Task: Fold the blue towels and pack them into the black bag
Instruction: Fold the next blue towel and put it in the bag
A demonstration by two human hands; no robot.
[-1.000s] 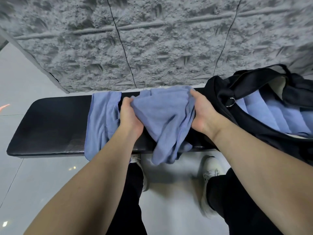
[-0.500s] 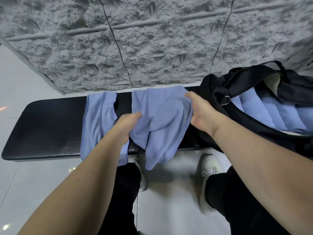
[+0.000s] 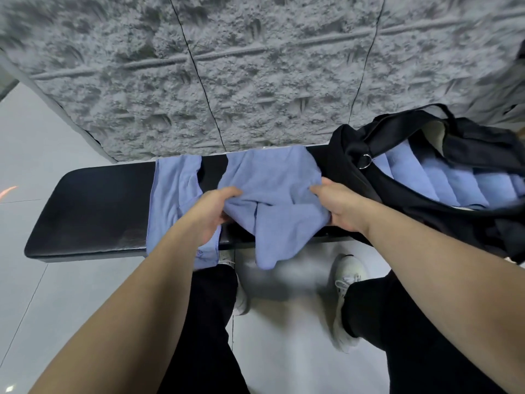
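A crumpled blue towel (image 3: 270, 191) lies across the middle of the black bench (image 3: 93, 209), one end hanging over the front edge. My left hand (image 3: 213, 211) pinches its left side and my right hand (image 3: 338, 206) grips its right side. A second blue towel (image 3: 173, 194) is draped over the bench just to the left, partly behind my left forearm. The black bag (image 3: 355, 177) stands open at the right end of the bench, with several folded blue towels (image 3: 426, 180) lined up inside.
A rough grey textured wall (image 3: 255, 66) rises right behind the bench. Pale tiled floor (image 3: 42, 294) lies in front, where my legs in black trousers and white shoes (image 3: 348, 282) stand close to the bench.
Both hands have slid down from the towel's far corners to its middle, nearer the front edge. The towel now lies flatter on the bench.
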